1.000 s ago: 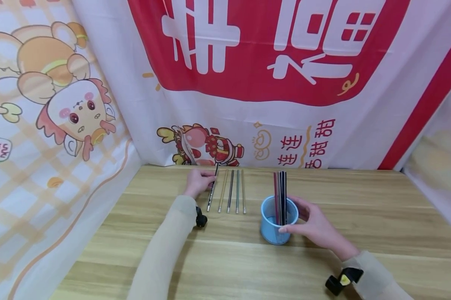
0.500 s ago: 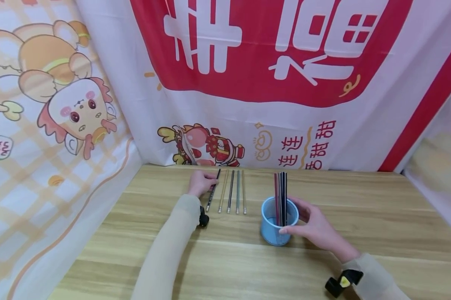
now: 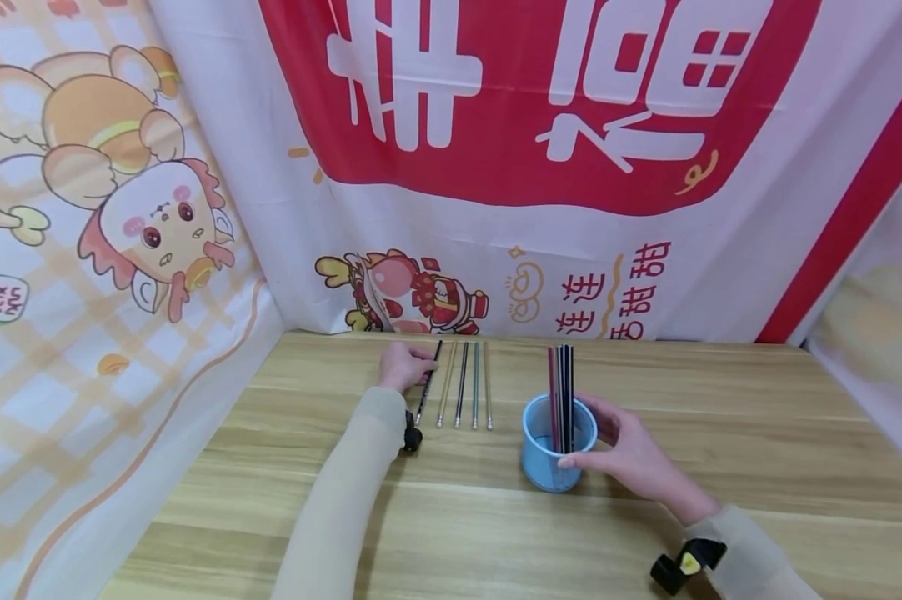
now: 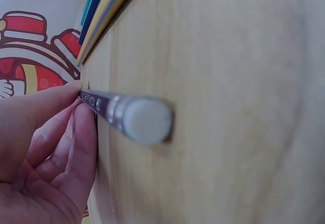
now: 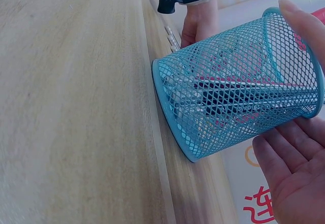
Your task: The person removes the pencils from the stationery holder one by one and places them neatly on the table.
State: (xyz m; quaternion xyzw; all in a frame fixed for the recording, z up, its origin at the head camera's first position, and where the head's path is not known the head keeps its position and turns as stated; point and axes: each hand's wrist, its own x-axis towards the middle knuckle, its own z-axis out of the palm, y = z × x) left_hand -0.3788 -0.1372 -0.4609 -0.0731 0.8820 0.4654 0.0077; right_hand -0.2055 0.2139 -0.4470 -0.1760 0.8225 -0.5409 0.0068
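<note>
My left hand (image 3: 404,365) pinches a dark patterned pencil (image 3: 424,402) between thumb and fingers at the left end of a row. Close up in the left wrist view, the pencil's white eraser (image 4: 147,121) points toward the camera, low over the wood. Beside it several more pencils (image 3: 462,392) lie side by side, erasers toward me. My right hand (image 3: 631,450) holds a light blue mesh pen holder (image 3: 544,468) by the rim, thumb on the near side and fingers round the far side. Dark and red pencils (image 3: 562,375) stand upright inside it.
The wooden table (image 3: 466,533) runs back to a white cloth backdrop (image 3: 413,212) with red print. A patterned cloth (image 3: 121,375) hangs along the left side. Each wrist carries a small black camera, such as the right one (image 3: 684,567).
The left hand has shifted slightly right with the dark pencil, whose far end has come down nearer the row. The right hand and pen holder stay in place.
</note>
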